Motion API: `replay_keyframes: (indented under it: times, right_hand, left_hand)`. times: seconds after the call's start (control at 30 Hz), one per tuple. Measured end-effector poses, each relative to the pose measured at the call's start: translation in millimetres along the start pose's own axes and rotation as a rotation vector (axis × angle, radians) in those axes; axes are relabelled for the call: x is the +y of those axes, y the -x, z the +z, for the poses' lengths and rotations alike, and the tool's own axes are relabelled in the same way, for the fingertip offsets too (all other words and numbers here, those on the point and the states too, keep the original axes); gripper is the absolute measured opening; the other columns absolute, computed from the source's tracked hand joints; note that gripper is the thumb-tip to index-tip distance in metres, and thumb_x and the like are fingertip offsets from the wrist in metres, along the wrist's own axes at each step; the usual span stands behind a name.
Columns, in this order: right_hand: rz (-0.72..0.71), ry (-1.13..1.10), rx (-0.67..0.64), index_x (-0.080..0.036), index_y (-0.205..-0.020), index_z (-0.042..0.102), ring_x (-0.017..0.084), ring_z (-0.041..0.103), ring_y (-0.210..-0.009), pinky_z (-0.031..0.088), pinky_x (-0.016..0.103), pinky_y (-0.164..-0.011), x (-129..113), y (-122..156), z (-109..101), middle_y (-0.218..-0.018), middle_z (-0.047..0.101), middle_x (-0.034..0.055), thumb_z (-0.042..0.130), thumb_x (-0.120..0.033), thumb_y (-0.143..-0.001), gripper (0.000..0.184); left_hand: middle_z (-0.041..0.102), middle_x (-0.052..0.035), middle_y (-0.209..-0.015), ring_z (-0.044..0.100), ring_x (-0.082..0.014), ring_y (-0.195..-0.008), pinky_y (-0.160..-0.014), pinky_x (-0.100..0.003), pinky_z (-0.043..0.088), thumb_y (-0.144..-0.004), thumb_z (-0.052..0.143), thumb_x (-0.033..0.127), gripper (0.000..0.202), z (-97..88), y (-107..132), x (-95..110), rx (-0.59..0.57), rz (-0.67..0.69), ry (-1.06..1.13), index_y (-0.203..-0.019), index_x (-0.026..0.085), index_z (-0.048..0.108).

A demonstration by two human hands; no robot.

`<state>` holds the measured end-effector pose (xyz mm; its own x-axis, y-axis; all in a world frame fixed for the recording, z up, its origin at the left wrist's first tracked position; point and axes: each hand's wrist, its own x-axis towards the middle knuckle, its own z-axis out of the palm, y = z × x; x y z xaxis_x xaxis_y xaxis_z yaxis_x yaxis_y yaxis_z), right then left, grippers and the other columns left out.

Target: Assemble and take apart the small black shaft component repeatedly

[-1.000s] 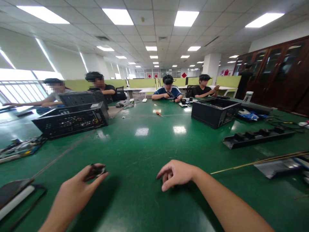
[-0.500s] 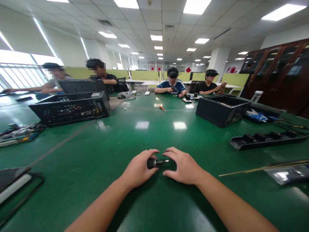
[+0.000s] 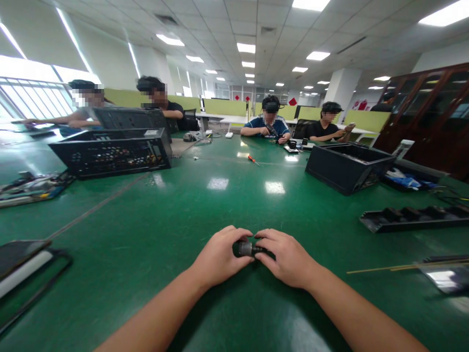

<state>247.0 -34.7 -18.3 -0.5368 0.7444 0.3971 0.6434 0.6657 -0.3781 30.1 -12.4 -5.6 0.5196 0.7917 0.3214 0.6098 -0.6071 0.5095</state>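
Note:
A dark grey and black cylindrical part (image 3: 245,249) with a thin ribbed shaft lies crosswise between my two hands, low in the middle of the view above the green tabletop (image 3: 176,210). My left hand (image 3: 222,255) is closed round the thick body, its palm behind the black end. From the other side, my right hand (image 3: 286,254) has its thumb and fingers closed on the shaft and hides the shaft's tip. I cannot tell whether the part rests on the table.
Black computer cases stand at left (image 3: 113,154) and right (image 3: 340,168). An orange screwdriver (image 3: 252,160) lies ahead. A black tray (image 3: 414,218) and thin brass-coloured rods (image 3: 384,268) lie to my right, circuit boards (image 3: 32,188) to my left. Several people sit across the table.
My right hand has moved left onto the shaft, whose bare metal tip was visible before. My left hand stays round the body. The whole view has shifted slightly.

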Motion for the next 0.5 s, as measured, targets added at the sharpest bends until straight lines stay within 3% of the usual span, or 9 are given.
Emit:
replay_keyframes:
  times: [0.1, 0.5]
  right_hand:
    - [0.022, -0.042, -0.008, -0.019, -0.105, 0.069, 0.022, 0.062, -0.112, 0.050, 0.038, -0.100, -1.7, -0.2, -1.8, -0.123, 0.066, 0.0079, 0.060, -0.024, -0.094, 0.015]
    - [0.061, -0.100, 0.003, -0.020, -0.106, 0.069, 0.023, 0.060, -0.121, 0.048, 0.040, -0.105, -2.0, -0.3, -3.5, -0.134, 0.061, 0.0093, 0.057, -0.026, -0.095, 0.017]
  left_hand:
    - [0.073, -0.0031, -0.093, 0.066, -0.0231, -0.091, -0.082, -0.036, 0.052, -0.073, 0.079, 0.024, 0.027, 0.1, 0.5, -0.4, 0.006, 0.028, -0.014, -0.099, 0.023, 0.071]
    - [0.076, -0.0036, -0.096, 0.070, -0.0220, -0.091, -0.082, -0.035, 0.055, -0.075, 0.077, 0.024, 0.025, 2.6, 1.4, -0.8, 0.058, 0.073, 0.034, -0.099, 0.023, 0.072]
